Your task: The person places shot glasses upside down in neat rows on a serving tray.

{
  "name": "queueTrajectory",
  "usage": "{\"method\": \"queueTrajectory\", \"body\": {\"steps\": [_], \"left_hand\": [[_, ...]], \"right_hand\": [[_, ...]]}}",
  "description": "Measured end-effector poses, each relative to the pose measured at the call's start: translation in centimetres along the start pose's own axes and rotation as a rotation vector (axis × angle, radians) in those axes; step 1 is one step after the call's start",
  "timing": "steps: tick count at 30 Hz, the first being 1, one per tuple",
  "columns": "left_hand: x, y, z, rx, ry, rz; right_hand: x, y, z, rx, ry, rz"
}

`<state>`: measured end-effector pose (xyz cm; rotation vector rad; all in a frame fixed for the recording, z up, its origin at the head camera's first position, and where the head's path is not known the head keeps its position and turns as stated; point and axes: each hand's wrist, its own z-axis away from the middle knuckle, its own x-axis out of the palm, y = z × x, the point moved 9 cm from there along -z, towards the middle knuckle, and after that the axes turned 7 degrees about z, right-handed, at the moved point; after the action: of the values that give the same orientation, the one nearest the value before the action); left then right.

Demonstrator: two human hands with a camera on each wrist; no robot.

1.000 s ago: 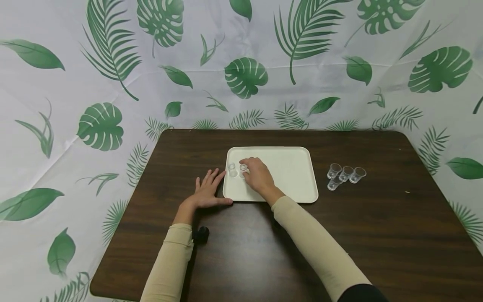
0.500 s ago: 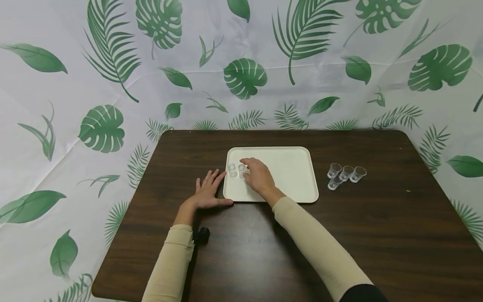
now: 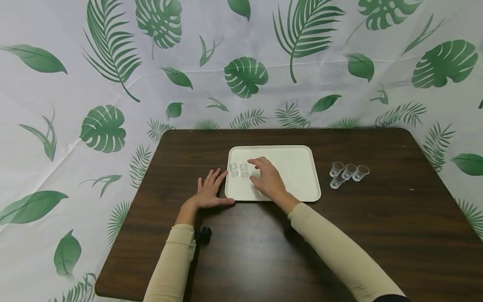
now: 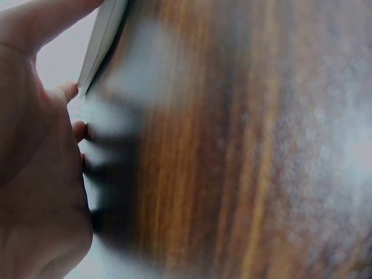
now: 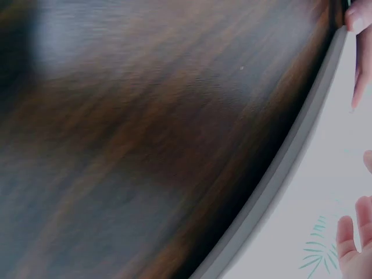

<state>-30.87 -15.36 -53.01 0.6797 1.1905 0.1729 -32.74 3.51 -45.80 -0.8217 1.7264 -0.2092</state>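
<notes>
Two small clear plastic cups (image 3: 244, 170) stand side by side near the left end of a white tray (image 3: 294, 184). My right hand (image 3: 269, 178) hovers just right of them, thumb and fingers spread apart with nothing between them. At the tray's left edge, my left hand (image 3: 206, 193) rests on the table with straight, spread fingers; its thumb lies along the near left corner. The left wrist view shows the left palm (image 4: 40, 168) close up beside the tray rim (image 4: 103, 43). In the right wrist view, some right-hand fingers (image 5: 354, 235) appear at the right border.
Several more clear cups (image 3: 349, 172) sit clustered on the dark wooden table (image 3: 241, 251), to the right of the tray. Behind the table hangs a white cloth (image 3: 203, 25) printed with green leaves.
The right hand has let go of the second cup and drawn back to the right, fingers opening. That cup stays on the tray beside the first. The left hand keeps its place.
</notes>
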Motion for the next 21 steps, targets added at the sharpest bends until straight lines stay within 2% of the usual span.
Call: {"method": "queueTrajectory", "body": {"steps": [7,14,17,21], "left_hand": [[0.2,-0.2,-0.4,-0.001,-0.002,-0.006],[0.0,0.2,-0.2,0.023,0.008,0.021],[-0.1,0.3,0.0,0.019,0.009,0.021],[-0.1,0.3,0.0,0.021,0.007,0.019]], "right_hand": [[-3.6,1.2,1.4,0.014,0.116,-0.094],[-9.0,3.1,3.2,0.019,0.301,-0.154],[-11.5,4.5,4.1,0.043,0.381,-0.153],[-14.8,7.4,5.4,0.125,0.485,-0.154]]}}
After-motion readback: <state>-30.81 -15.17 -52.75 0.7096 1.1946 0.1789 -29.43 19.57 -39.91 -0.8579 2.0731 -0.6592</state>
